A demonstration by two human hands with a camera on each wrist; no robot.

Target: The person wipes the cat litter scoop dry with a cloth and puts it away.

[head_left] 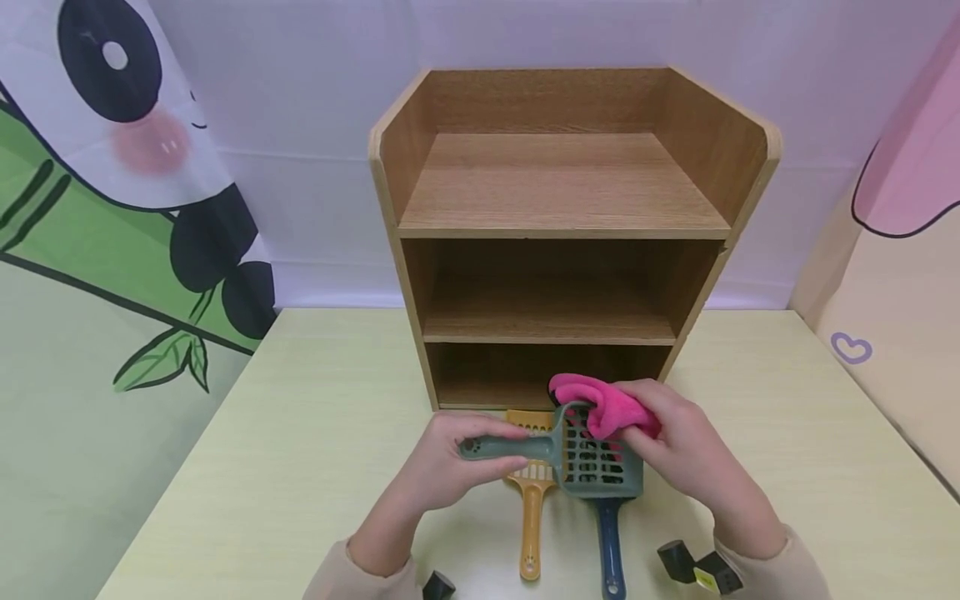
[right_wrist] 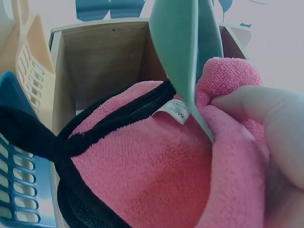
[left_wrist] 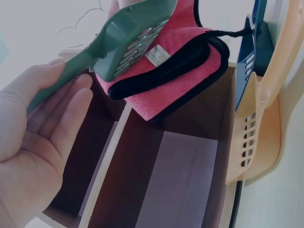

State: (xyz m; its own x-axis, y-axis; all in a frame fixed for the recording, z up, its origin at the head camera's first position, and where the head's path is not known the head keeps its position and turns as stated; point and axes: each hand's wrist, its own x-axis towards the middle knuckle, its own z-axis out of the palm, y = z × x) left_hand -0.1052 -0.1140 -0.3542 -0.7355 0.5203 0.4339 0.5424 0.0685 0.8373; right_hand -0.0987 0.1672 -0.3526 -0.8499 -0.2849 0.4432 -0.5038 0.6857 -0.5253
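A green slotted litter scoop [head_left: 517,447] is pinched by its handle between the thumb and fingers of my left hand [head_left: 442,467]. Its perforated head points right, above the table. My right hand [head_left: 678,433] grips a pink cloth [head_left: 611,408] with black edging and presses it on the scoop's rim. In the right wrist view, the cloth [right_wrist: 142,166] folds around the edge of the green scoop [right_wrist: 178,47], and a white label shows. Below lie a yellow litter scoop [head_left: 531,517] and a dark blue litter scoop [head_left: 611,542], the blue one's head partly hidden behind the green one.
A wooden shelf unit [head_left: 562,233] with stacked compartments stands behind the hands on the pale table [head_left: 315,450]. Small black blocks [head_left: 677,561] lie near my right sleeve, and another black block [head_left: 438,586] is by the left sleeve. A printed cloth backdrop [head_left: 322,108] hangs behind.
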